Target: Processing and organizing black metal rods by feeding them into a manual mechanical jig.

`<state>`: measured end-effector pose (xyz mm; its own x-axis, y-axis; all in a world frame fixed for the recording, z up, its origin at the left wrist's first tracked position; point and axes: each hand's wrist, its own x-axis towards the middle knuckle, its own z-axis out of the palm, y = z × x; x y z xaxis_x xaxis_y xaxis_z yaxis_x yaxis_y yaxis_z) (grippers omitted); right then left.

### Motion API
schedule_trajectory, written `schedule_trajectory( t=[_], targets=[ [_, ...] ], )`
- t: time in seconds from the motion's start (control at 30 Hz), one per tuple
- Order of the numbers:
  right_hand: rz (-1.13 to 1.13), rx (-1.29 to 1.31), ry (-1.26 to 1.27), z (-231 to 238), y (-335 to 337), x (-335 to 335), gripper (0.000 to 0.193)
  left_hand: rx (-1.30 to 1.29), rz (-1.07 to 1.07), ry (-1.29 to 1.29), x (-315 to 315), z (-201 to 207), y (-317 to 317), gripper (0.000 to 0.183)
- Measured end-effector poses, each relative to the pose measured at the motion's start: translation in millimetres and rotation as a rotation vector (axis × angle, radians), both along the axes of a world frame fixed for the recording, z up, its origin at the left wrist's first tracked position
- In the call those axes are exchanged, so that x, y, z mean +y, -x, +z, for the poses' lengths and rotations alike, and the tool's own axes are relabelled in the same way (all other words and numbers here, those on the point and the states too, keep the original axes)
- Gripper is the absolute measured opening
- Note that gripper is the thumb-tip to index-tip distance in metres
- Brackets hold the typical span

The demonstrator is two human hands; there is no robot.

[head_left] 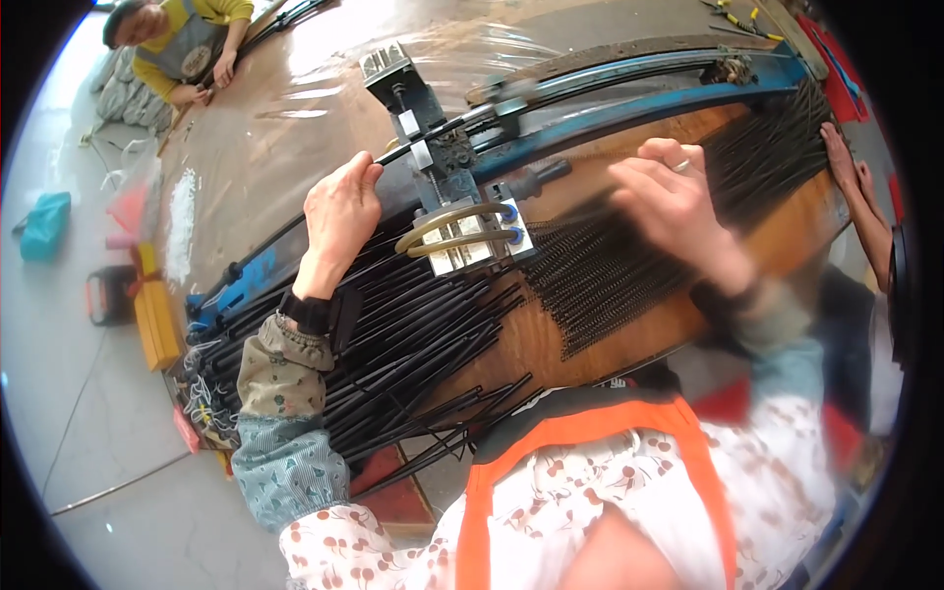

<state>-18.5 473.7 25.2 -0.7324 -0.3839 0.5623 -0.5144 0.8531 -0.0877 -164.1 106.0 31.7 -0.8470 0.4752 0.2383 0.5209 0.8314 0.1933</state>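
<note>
My left hand (342,209) is closed round a thin black rod (393,155), which runs up to the right into the clamping machine (442,162). My right hand (678,202) is raised over a bed of long dark coil springs (605,270), right of the machine. Its fingers are curled together, and motion blurs them; whatever they may hold is not visible. Below my left hand lies a heap of black rods (413,329), their ends pointing toward the springs. Two curved hoses (457,218) join a metal block (462,256) at the machine's near end.
A blue rail (639,123) stretches from the machine to the far right across the wooden table (521,339). Another person (192,49) works at the far left corner. At the right edge, someone else's hand (839,155) rests by the springs. A yellow box (155,324) stands left of the table.
</note>
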Motion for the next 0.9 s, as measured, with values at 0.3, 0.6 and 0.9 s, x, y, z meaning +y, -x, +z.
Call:
schedule_trajectory(
  t=[0.3,0.6,0.9],
  targets=[
    [0.179,-0.255,0.290,-32,46,-42,0.020,0.022,0.007,-0.004,-2,-1,-5,0.017],
    [0.145,-0.709,0.667,-34,36,-34,0.038,0.308,-0.175,0.011,-16,-7,6,0.013],
    [0.331,-0.179,0.185,-37,-20,-38,0.023,0.631,0.004,0.359,-90,8,-30,0.007]
  ],
)
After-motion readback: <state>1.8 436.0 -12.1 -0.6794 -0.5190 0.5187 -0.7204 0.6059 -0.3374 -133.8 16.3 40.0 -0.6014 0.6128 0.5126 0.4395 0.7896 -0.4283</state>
